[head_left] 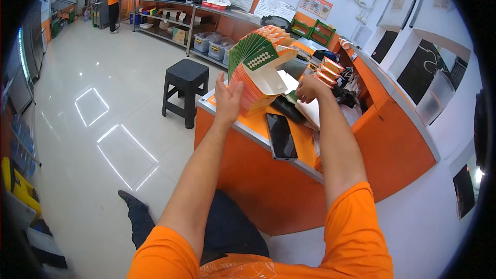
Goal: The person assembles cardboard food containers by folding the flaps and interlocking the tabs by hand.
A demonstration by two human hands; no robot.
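Note:
A fanned stack of nested cardboard food boxes (253,90), orange, green and white, leans on the orange counter (308,147). My left hand (227,101) holds the stack's near left corner, its thumb on the front face and its fingers along the side. To the right of the stack, my right hand (312,88) is closed with its fingers curled down, above a white sheet or flap; what it grips, if anything, is hidden. A dark smartphone (280,137) lies at the counter's near edge, below and between my hands.
Orange-and-white folded packages (329,71) are heaped behind my right hand. A black plastic stool (186,85) stands left of the counter. Metal shelving with clear bins (217,50) runs along the back wall. Far left, a person in an orange shirt (113,0) stands.

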